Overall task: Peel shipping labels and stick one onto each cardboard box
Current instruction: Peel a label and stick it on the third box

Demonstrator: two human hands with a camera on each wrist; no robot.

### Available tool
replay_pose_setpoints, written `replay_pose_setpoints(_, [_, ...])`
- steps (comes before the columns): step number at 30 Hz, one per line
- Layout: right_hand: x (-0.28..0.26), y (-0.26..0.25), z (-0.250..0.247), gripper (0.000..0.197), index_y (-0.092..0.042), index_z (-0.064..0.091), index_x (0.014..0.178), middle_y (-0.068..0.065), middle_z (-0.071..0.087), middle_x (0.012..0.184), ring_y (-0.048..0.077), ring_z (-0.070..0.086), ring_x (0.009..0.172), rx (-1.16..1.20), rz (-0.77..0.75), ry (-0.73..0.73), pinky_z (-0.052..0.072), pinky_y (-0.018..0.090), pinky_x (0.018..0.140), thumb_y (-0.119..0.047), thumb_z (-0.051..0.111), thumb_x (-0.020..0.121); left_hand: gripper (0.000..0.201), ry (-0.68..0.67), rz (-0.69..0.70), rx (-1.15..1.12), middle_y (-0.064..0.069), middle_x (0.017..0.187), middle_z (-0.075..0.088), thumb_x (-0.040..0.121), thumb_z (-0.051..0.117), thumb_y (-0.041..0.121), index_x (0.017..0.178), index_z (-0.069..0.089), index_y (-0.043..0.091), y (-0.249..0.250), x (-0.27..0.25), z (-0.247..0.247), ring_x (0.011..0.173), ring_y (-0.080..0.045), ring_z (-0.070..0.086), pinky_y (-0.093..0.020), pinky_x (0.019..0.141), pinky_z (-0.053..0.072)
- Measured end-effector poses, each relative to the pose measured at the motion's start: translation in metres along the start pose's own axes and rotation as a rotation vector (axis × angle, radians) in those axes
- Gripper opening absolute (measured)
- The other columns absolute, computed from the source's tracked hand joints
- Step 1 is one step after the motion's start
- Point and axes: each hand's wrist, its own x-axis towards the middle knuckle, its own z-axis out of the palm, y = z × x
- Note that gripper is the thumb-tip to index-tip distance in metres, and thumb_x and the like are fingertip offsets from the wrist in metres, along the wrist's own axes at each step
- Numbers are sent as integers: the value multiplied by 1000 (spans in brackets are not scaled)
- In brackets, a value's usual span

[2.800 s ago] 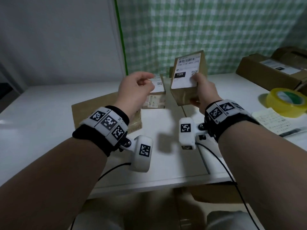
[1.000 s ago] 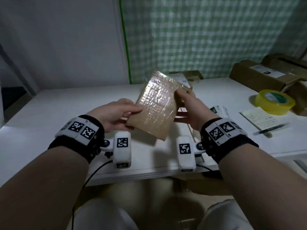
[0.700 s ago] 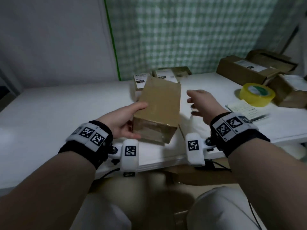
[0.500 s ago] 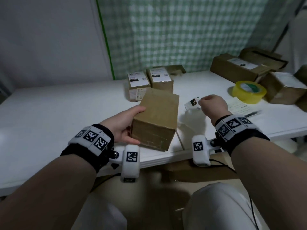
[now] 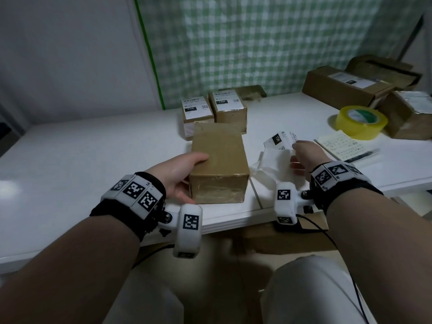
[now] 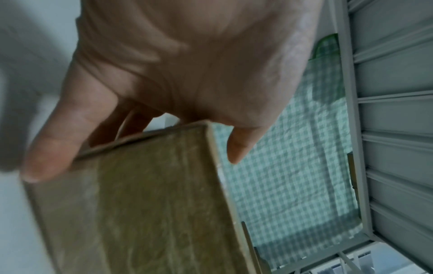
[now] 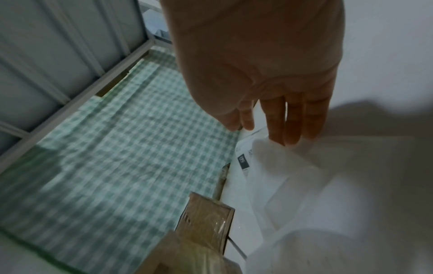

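We are gripping a plain box (image 5: 218, 160) with our left hand (image 5: 180, 170) on the white worktop (image 5: 81, 160), our right hand (image 5: 304, 157) pinching a label (image 5: 281, 141); green checked cloth (image 5: 257, 43) is hanging beyond.

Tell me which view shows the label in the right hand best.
The head view: the label shows its print, lifted by the right hand. The right wrist view shows it blurred below the fingertips; the left wrist view misses it.

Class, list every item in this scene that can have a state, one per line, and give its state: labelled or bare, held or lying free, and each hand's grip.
Plain box: unlabelled on the sides in view, resting on the table.
Left hand: holds the plain box.
Label sheet: lifted, curled.
Right hand: pinches the label sheet.
Two small boxes: labelled on top, side by side.
Tape roll: lying flat, untouched.
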Motion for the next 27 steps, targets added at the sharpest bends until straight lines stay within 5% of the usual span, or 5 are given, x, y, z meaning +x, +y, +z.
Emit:
replay_pose_setpoints(6, [0,-1,1,30,-5,60,115,12,51,104,26,48,93,107,-49,-23,47,43,84,-14,44,92,10,116,89,110,1,92,62,93,52,34,97,54,25,9,-2,5,76,-12,56,-25,59,49])
replay_pose_setpoints(10, [-10,-10,0,43,-12,57,131,6,58,131,21,53,118,203,-256,80,40,39,108,-19,53,88,68,277,272,151,-6,135,44,84,64,36,141,32,19,16,8,4,109,-21,52,-32,85,45])
replay_pose_setpoints(16, [-36,-42,-4,33,-13,68,114,1,69,106,9,64,97,401,-502,138,51,19,84,-19,68,82,47,463,620,146,0,127,47,84,63,29,129,52,22,35,-2,11,112,-16,48,-30,93,43])
replay_pose_setpoints(21, [-59,-57,-1,25,-8,67,106,6,65,92,4,60,63,573,-478,-95,45,13,53,-1,66,82,16,310,759,72,9,104,63,80,67,29,94,67,36,40,-16,17,108,-15,56,-41,98,46])
replay_pose_setpoints(27, [-85,-53,11,29,-7,64,110,1,65,84,6,66,61,632,-418,-344,51,18,55,7,60,84,22,134,765,-106,-1,112,67,83,67,14,98,67,30,31,-20,18,105,-21,64,-39,89,54])
